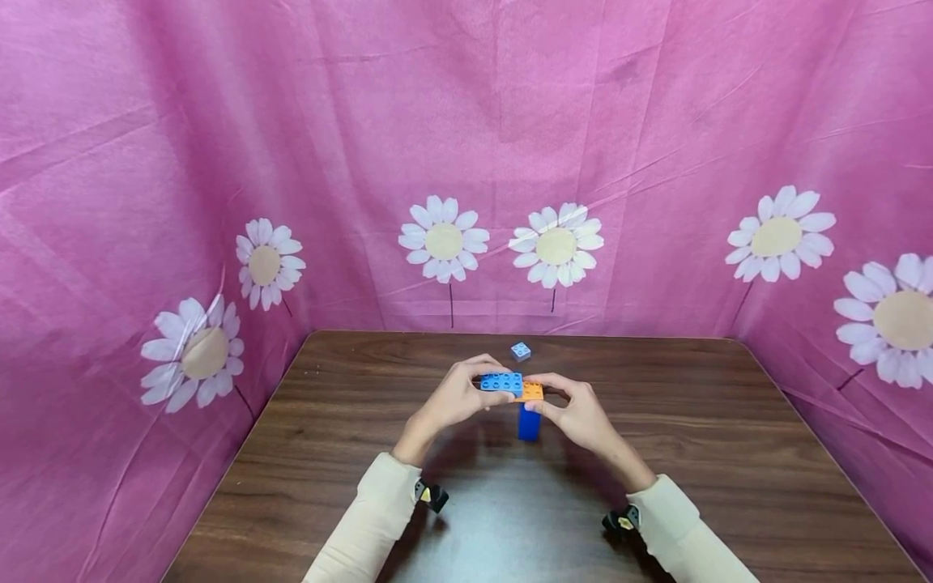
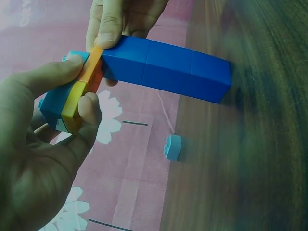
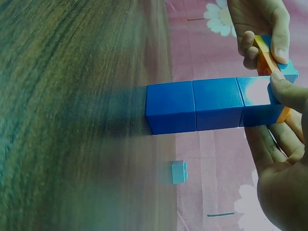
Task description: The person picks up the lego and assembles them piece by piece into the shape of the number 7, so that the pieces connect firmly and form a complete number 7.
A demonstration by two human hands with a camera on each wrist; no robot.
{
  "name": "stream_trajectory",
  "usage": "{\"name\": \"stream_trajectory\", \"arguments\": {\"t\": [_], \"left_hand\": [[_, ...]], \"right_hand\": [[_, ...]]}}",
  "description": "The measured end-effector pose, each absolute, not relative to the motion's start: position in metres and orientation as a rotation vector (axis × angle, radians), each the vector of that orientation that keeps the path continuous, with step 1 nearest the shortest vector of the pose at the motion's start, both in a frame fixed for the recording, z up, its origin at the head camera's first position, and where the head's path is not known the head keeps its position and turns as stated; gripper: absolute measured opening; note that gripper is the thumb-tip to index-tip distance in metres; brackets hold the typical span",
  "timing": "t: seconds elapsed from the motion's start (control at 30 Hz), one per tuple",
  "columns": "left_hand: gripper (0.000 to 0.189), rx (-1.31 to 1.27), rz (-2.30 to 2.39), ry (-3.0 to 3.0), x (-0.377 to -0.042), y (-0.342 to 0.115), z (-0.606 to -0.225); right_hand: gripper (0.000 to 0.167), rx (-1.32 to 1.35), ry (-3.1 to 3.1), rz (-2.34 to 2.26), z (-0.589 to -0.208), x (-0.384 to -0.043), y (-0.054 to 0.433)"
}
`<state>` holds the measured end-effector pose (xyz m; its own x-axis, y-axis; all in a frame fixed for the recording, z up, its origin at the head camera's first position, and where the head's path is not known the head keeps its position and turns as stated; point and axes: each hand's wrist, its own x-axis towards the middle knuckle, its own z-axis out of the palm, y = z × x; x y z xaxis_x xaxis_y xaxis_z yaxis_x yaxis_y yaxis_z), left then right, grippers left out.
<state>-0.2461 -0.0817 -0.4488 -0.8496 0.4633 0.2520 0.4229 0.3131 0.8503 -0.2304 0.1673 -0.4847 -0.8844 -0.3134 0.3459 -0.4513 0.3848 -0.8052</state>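
A tower of three dark blue blocks (image 1: 529,423) stands upright on the table. Across its top lies a thin orange piece (image 1: 533,390), with a thin yellow piece (image 2: 71,106) beside it that juts out to the left. On these sits a lighter blue studded brick (image 1: 501,381), also overhanging the tower's left side. My left hand (image 1: 455,394) grips this brick and the yellow piece between thumb and fingers. From the right, my right hand (image 1: 579,409) pinches the tower's top end, thumb and fingers on opposite sides at the orange piece and uppermost block.
A small light blue brick (image 1: 521,351) lies behind the tower, toward the back of the brown wooden table (image 1: 656,380). Pink cloth (image 1: 496,121) with printed daisies hangs behind the table and on both sides.
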Motion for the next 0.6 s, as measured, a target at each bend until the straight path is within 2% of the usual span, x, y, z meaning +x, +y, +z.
{"name": "stream_trajectory", "arguments": {"t": [0.6], "left_hand": [[0.030, 0.872, 1.516, 2.582, -0.2473, -0.0799, -0.4467]], "right_hand": [[0.033, 0.683, -2.454, 1.467, -0.4893, -0.2316, 0.1658]]}}
